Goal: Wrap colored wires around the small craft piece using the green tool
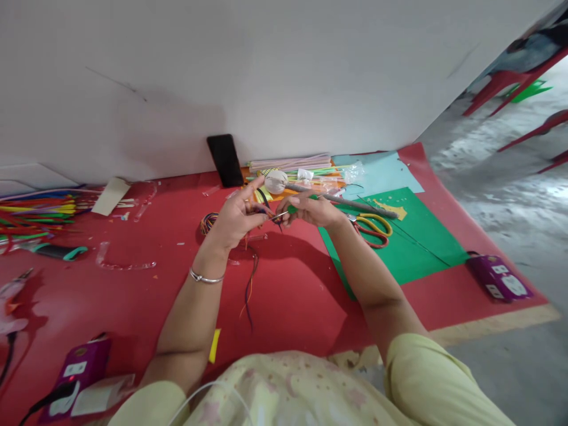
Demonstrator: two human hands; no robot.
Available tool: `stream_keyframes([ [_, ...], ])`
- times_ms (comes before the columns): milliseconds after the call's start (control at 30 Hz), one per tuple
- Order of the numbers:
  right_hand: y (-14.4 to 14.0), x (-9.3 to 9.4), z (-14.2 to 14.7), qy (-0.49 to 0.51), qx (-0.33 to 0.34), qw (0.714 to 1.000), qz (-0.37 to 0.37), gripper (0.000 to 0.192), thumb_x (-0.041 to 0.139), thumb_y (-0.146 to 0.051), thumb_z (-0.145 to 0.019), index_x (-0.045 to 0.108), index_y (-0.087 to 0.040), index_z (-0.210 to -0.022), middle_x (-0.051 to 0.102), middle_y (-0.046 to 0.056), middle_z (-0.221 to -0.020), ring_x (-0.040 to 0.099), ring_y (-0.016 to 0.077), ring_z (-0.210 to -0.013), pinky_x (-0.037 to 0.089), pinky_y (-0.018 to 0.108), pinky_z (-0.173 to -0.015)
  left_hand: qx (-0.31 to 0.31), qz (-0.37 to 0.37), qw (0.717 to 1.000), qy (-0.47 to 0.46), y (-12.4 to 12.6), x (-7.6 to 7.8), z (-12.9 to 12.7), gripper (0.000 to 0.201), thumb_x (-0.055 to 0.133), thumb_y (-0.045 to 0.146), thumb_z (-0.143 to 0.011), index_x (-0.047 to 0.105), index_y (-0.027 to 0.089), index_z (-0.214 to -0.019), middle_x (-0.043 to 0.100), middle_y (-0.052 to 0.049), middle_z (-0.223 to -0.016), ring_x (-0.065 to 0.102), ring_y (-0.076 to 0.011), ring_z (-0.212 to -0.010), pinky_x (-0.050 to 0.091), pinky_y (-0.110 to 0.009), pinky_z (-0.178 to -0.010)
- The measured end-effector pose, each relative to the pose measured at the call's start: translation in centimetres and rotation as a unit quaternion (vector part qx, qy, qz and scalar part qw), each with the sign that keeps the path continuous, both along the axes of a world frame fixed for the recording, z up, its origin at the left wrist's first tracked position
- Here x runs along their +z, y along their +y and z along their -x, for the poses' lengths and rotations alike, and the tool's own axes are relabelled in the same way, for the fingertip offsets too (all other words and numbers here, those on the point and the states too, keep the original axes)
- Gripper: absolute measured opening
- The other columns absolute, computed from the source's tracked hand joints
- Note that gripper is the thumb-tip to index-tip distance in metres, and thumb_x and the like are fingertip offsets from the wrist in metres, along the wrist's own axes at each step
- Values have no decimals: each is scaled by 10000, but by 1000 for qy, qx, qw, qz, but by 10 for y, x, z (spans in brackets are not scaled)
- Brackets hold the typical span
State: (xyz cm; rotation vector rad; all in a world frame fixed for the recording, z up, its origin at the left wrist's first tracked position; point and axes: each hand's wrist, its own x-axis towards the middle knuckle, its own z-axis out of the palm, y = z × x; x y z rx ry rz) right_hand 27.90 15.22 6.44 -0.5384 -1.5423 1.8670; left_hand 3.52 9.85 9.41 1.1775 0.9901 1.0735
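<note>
Head view. We see the left hand [237,216] and the right hand [310,208] raised together above a red mat [293,290] spread on the floor. The left grip is pinched on a bundle of thin coloured wires [251,278], whose loose ends hang down from the hand toward the mat. The right grip is pressed around a green-handled tool [288,210], its thin metal tip pointing toward the left fingers and meeting the wires there. A silver bangle [206,278] circles the left wrist.

Just beyond the hands we note a grey stick with a pale rounded head [277,181], lying partly over a green sheet [399,242]. Scissors with yellow and red handles [373,228] rest on that sheet, close to the right hand. A black phone [226,160] leans upright against the white wall [284,77], beside a stack of coloured papers and strips [302,168]. A small coil of coloured wire [208,222] lies on the mat near the left hand. Further left lies a heap of coloured pipe cleaners [35,213]. Purple boxes sit at the right edge [497,275] and lower left [80,367] of the mat.
</note>
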Motion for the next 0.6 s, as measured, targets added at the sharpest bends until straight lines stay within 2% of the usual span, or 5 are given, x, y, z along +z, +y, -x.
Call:
stream_keyframes([
  [133,4,-19,19,55,-13,996,69,617,835,-776,-888,690,-178,-852,735,13,-776,732,146,-620,673,284,-638,3,48,998,-40,2,3,3,1179,933,133,-668,499,268,-1756,802,-23,-857,484,-70,-501,276,-201,-452],
  [267,-1,-28,37,95,-58,986,124,657,841,-833,-845,646,-206,-879,693,-34,-755,704,129,-592,641,253,-599,19,50,996,-69,3,4,3,1265,926,142,-659,399,274,-1802,780,16,-826,447,-50,-463,238,-198,-444],
  [433,-8,-29,46,79,-85,984,138,603,683,-799,-1006,622,-209,-897,693,-22,-811,669,106,-602,619,232,-593,13,60,995,-77,3,4,2,1271,919,153,-669,374,254,-1812,756,22,-787,461,-61,-452,239,-206,-436],
  [600,-5,-33,45,86,-74,984,139,587,760,-786,-958,640,-214,-900,690,-21,-813,685,120,-648,620,236,-609,2,71,994,-79,1,7,3,1253,935,181,-690,382,295,-1809,763,24,-829,507,-65,-487,248,-200,-439],
])
